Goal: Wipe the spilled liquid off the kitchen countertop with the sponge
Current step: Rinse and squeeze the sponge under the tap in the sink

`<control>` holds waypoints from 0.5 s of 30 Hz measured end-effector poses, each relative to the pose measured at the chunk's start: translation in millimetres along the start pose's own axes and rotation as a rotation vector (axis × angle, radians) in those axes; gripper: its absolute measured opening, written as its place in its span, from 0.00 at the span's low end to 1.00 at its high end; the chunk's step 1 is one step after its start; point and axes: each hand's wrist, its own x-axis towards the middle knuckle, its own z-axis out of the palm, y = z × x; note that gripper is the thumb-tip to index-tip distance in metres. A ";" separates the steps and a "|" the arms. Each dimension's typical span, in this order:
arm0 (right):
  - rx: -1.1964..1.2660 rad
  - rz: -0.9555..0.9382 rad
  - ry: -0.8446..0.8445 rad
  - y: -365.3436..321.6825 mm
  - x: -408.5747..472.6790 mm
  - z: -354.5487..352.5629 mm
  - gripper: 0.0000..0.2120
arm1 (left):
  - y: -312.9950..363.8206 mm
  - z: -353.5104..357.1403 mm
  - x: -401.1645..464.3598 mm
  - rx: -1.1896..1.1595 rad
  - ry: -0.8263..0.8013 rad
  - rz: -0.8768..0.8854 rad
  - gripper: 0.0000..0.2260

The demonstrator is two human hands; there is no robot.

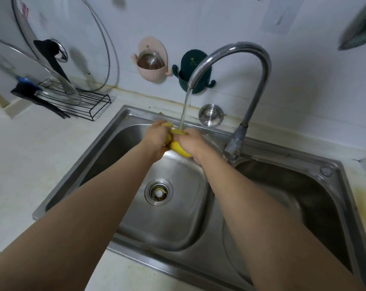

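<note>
A yellow sponge is squeezed between both my hands over the left basin of the steel double sink. My left hand grips its left side and my right hand grips its right side. Water runs from the curved chrome faucet in a thin stream straight onto the sponge. A yellowish stain lies on the white countertop to the right of the sink.
A drain strainer sits in the left basin floor. At the back left a black wire rack holds glass lids. Pink and green holders hang on the wall. A round steel cap sits behind the sink.
</note>
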 end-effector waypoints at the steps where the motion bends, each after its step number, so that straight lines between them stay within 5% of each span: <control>1: -0.072 -0.038 0.035 -0.7 2.9 -1.0 0.04 | 1.2 -1.1 2.7 0.110 -0.004 -0.037 0.12; 3: -0.135 -0.080 0.088 -5.4 10.1 0.6 0.06 | 3.9 -4.9 10.5 0.260 -0.036 -0.108 0.06; 12: -0.038 0.000 0.092 -3.6 26.2 15.2 0.11 | -8.6 -2.3 35.2 0.464 -0.034 -0.090 0.09; 15: 0.165 0.199 -0.075 -0.7 25.0 15.7 0.18 | -3.4 -4.3 40.0 0.383 -0.005 -0.112 0.07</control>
